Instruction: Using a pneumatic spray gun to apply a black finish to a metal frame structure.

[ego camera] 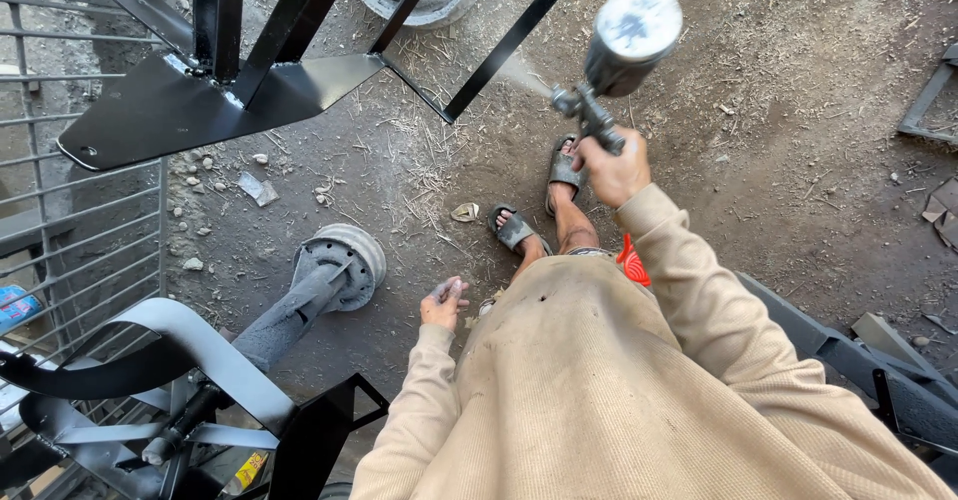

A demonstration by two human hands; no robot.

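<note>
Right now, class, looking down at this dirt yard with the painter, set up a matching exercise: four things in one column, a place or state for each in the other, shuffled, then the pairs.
Things:
1. spray gun
2. left hand
3. black metal frame
4. sandals

Places or states:
A. on the feet, on the dirt
B. held up in the right hand, spraying mist
C. empty, hanging by the waist, fingers smudged with paint
D. upper left, glossy with paint

Pairs: 1-B, 2-C, 3-D, 4-A
</note>
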